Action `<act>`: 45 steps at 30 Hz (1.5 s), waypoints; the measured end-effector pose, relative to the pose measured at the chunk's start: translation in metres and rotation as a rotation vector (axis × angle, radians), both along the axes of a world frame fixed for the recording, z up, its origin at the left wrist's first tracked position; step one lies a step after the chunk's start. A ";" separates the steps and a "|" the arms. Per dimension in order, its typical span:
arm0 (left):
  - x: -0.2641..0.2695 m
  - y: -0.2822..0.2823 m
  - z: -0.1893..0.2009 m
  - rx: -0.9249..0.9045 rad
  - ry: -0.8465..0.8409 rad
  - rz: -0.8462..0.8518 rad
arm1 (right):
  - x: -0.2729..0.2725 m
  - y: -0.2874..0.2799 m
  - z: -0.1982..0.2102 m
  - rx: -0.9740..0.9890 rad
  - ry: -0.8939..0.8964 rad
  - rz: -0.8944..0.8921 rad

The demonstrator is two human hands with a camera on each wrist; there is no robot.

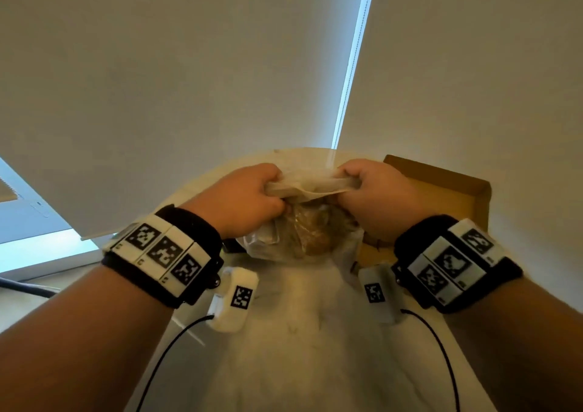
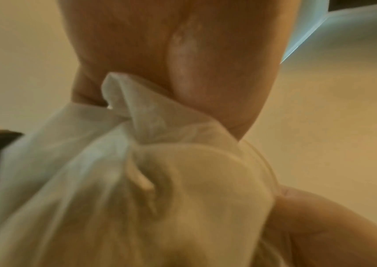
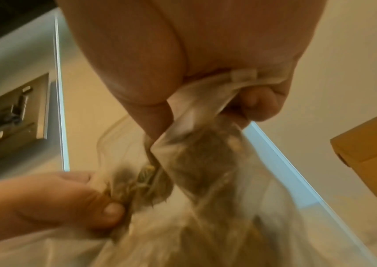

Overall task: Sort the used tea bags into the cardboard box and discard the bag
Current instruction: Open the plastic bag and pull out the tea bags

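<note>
A clear plastic bag (image 1: 303,235) of brown used tea bags (image 1: 315,238) hangs above the round table. My left hand (image 1: 249,197) grips the left side of its top edge. My right hand (image 1: 369,190) grips the right side, and the rim (image 1: 312,186) is stretched between them. In the left wrist view the bag (image 2: 137,180) bunches under my curled fingers (image 2: 183,63). In the right wrist view the film (image 3: 205,101) is pinched in my fingers (image 3: 260,101), with tea bags (image 3: 194,162) showing through. The open cardboard box (image 1: 441,190) stands just right of my right hand.
The pale round table (image 1: 299,332) runs from the hands to the frame's bottom. Roller blinds (image 1: 189,80) close the view behind it, with a bright window strip (image 1: 353,58) between them. A box corner (image 3: 370,148) shows in the right wrist view.
</note>
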State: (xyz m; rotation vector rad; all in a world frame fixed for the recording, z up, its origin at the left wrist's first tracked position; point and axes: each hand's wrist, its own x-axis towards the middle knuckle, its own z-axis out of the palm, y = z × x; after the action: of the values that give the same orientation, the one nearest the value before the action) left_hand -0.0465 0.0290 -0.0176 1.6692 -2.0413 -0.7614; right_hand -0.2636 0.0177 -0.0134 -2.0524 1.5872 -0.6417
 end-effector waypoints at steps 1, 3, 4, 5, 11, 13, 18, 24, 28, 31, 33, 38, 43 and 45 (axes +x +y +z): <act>-0.003 0.006 0.001 0.046 -0.018 -0.034 | -0.005 0.009 0.001 0.025 0.017 0.001; -0.010 0.015 -0.004 0.132 -0.079 -0.093 | -0.012 0.025 -0.005 0.106 0.084 0.007; -0.014 0.019 -0.010 0.167 -0.110 -0.118 | -0.015 0.032 -0.011 0.147 0.114 0.006; -0.018 0.022 -0.017 0.195 -0.137 -0.134 | -0.018 0.038 -0.018 0.196 0.119 0.000; -0.030 0.031 -0.050 0.191 -0.281 -0.108 | -0.024 0.056 -0.058 0.308 0.008 -0.036; -0.031 0.031 -0.053 0.140 -0.314 -0.079 | -0.028 0.060 -0.068 0.286 -0.093 -0.065; -0.031 0.034 -0.059 -0.094 -0.358 0.086 | -0.045 0.066 -0.087 0.095 -0.287 -0.154; -0.039 0.050 -0.077 -0.296 -0.285 0.300 | -0.061 0.075 -0.127 -0.036 -0.474 -0.247; -0.041 0.065 -0.089 -0.339 -0.343 0.381 | -0.064 0.088 -0.131 -0.117 -0.560 -0.238; -0.051 0.074 -0.086 -0.312 -0.321 0.413 | -0.071 0.097 -0.125 -0.190 -0.618 -0.244; -0.060 0.079 -0.079 -0.268 -0.314 0.384 | -0.073 0.097 -0.127 -0.193 -0.657 -0.243; -0.088 0.083 -0.068 -0.493 -0.412 0.335 | -0.075 0.085 -0.131 -0.150 -0.756 -0.235; -0.119 0.072 -0.080 -0.568 -0.092 0.063 | -0.075 0.084 -0.139 -0.192 -0.786 -0.241; -0.122 0.064 -0.087 -0.547 -0.123 0.009 | -0.074 0.083 -0.141 -0.187 -0.821 -0.263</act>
State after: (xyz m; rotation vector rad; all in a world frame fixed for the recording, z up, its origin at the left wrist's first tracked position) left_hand -0.1685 0.0935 -0.1044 1.4272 -2.0717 -0.0730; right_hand -0.3379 0.1009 -0.1542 -1.3785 1.3101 -1.5334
